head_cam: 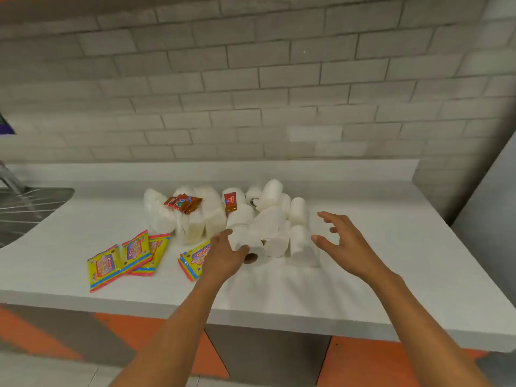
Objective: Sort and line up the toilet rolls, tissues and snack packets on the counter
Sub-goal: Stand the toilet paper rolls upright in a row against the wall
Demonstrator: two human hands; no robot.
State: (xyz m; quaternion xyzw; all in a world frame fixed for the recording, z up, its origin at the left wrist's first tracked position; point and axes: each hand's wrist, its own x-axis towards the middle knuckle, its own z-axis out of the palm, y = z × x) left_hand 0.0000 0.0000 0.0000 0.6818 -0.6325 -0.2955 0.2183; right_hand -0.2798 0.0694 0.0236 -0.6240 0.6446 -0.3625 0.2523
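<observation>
A heap of several white toilet rolls [269,219] lies on the white counter [377,247]. My left hand [223,258] grips the nearest toilet roll [250,247], which lies on its side with its brown core facing me. My right hand [340,241] hovers open with spread fingers just right of the heap, beside an upright roll [300,245]. Clear-wrapped white tissue packs [192,219] stand left of the rolls, with small red-brown snack sachets [183,203] on top. Yellow snack packets [125,256] lie flat at the left; another yellow packet [192,259] sits partly under my left hand.
A steel sink drainer [25,208] is set into the counter at the far left. A grey brick wall [251,93] backs the counter. A grey panel [485,219] bounds the right end. The counter's front edge [251,314] runs below my forearms.
</observation>
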